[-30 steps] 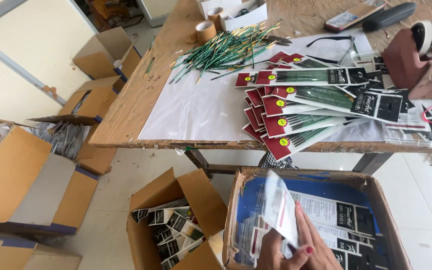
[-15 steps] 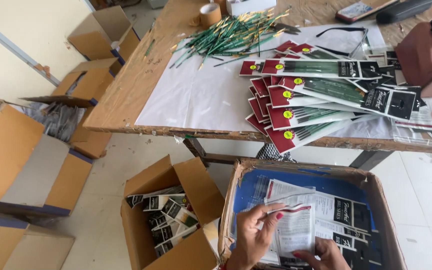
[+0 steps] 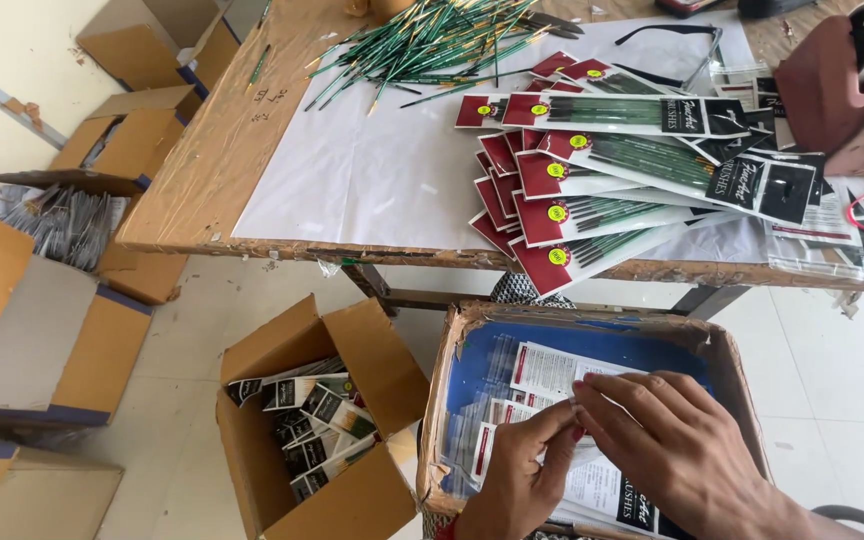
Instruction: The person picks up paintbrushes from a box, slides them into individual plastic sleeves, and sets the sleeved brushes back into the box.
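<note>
A worn cardboard box with a blue lining (image 3: 472, 345) sits on the floor below the worktop (image 3: 202, 190), filled with flat clear sleeves and printed cards (image 3: 552, 370). Both hands work inside it: the left hand (image 3: 524, 475) pinches the edge of a clear sleeve (image 3: 577, 462) between thumb and fingertips, and the right hand (image 3: 677, 445), fingers half curled, presses on the same sleeve from above. Just to the left stands a smaller open carton (image 3: 352, 500), holding packed brush sets (image 3: 317, 425) stacked on edge. More cartons (image 3: 137, 135) crowd the floor further left, one stuffed with crumpled clear wrappers (image 3: 62, 225).

Up on the wooden worktop, rough and chipped along its edge, lies a white paper sheet (image 3: 372, 175). A fan of packed brush sets with red headers and yellow stickers (image 3: 592, 185) overhangs the edge, right above the lined box. A loose heap of green-handled brushes (image 3: 432, 40) lies at the far side, and a dark red tape dispenser (image 3: 837, 85) stands at the right, beside spare clear sleeves (image 3: 822, 235).
</note>
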